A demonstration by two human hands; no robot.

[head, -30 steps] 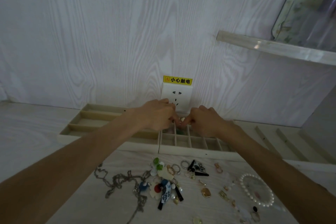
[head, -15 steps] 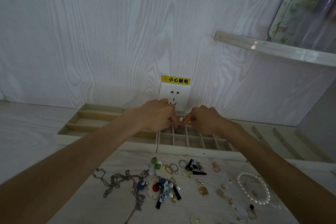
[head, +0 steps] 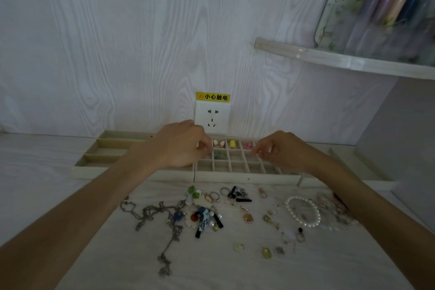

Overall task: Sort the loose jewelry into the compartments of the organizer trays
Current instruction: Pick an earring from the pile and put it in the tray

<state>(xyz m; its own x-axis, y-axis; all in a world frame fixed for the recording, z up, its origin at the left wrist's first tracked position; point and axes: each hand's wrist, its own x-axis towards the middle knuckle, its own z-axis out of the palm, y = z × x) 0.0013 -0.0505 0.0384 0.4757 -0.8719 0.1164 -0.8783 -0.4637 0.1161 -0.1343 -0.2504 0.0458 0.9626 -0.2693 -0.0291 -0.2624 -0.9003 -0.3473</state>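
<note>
The grid organizer tray [head: 247, 178] stands against the wall. Its back cells hold a white pair [head: 219, 143], a yellow piece [head: 232, 144], a pink piece [head: 247, 146] and a green piece [head: 219, 154]. My left hand [head: 183, 146] hovers over the grid's left edge, fingers loosely curled, nothing seen in it. My right hand [head: 277, 150] hovers over the grid's right part, thumb and forefinger tips close together; whether they hold anything is unclear. Loose jewelry lies in front: a silver chain [head: 153, 214], a pearl bracelet [head: 303, 212], rings [head: 211, 196], a gold pendant [head: 248, 218].
A tray with long compartments [head: 113, 148] adjoins the grid on the left, and another tray [head: 341, 179] lies to the right. A wall socket [head: 212, 116] with a yellow warning label sits just behind the hands. A clear shelf [head: 329, 59] juts out at upper right.
My hands were pinched together over the grid's back cells; they have drawn apart, the right one moving right. The white pair now lies uncovered in its cell.
</note>
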